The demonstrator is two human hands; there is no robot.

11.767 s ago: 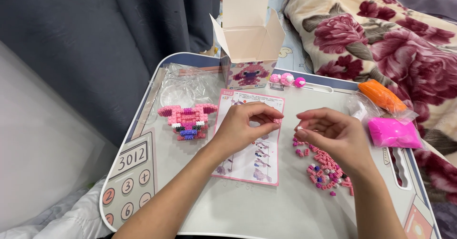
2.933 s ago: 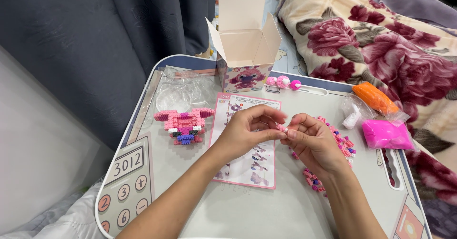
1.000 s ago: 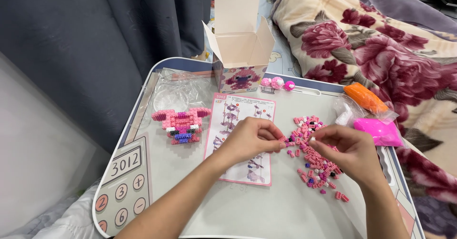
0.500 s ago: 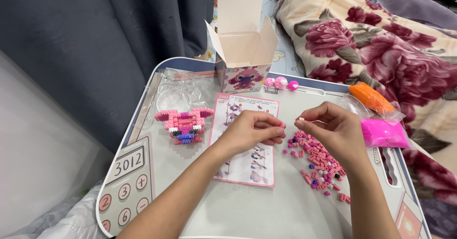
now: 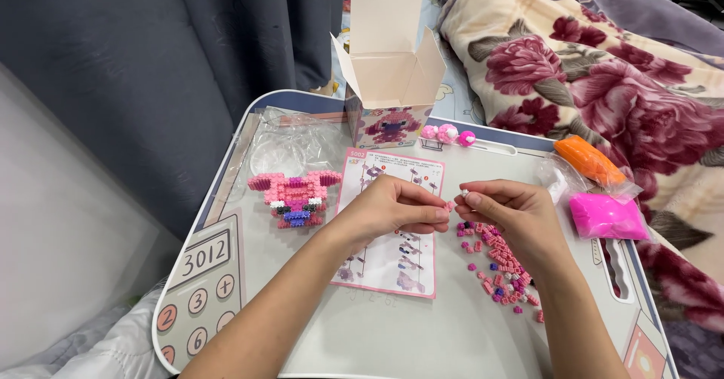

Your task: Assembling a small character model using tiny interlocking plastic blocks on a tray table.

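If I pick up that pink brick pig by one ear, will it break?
Probably. The pink brick pig looks built from many tiny snapped-together bricks, so a thin ear might pop off. It seems light and stiff, not floppy. It lies flat on the tray, so pushing it should slide it, not roll it.

A single head-worn camera looks steeply down and forward from above the person's forearms, close over the small table (image 5: pixel 332 341). Both hands sit near the middle of the picture, the left hand (image 5: pixel 392 209) and right hand (image 5: pixel 513 213) close below the lens. The far edge takes in an open box (image 5: pixel 392 70), a dark curtain (image 5: pixel 151 70) on the left and a floral blanket (image 5: pixel 603 70) on the right.
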